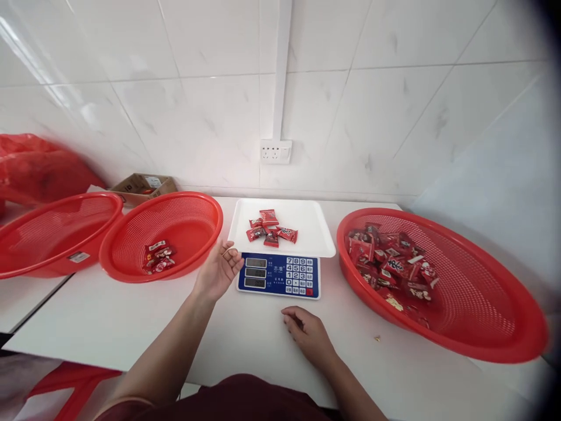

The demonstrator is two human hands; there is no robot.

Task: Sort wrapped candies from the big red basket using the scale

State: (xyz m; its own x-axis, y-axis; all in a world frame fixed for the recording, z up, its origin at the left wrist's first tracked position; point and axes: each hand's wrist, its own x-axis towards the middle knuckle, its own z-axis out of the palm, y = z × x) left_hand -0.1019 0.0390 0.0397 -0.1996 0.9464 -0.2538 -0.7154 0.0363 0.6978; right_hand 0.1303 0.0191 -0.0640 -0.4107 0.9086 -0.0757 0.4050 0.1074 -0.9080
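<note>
Several red packets [269, 217]: loosely clustered on the white tray [307, 225] at frame center, beyond and to the right of the left fingertips, not touching them.
Left hand [218, 272]: palm turned up beside the tray's near left corner, fingers slightly curled and open.
Right hand [309, 336]: lower center, near the keypad scale [278, 276], its fingers curled inward; whether the tips meet cannot be told.
Right basket [477, 298]: piled with more wrapped packets.
Middle-left basket [193, 234]: a small group of packets inside.
</note>
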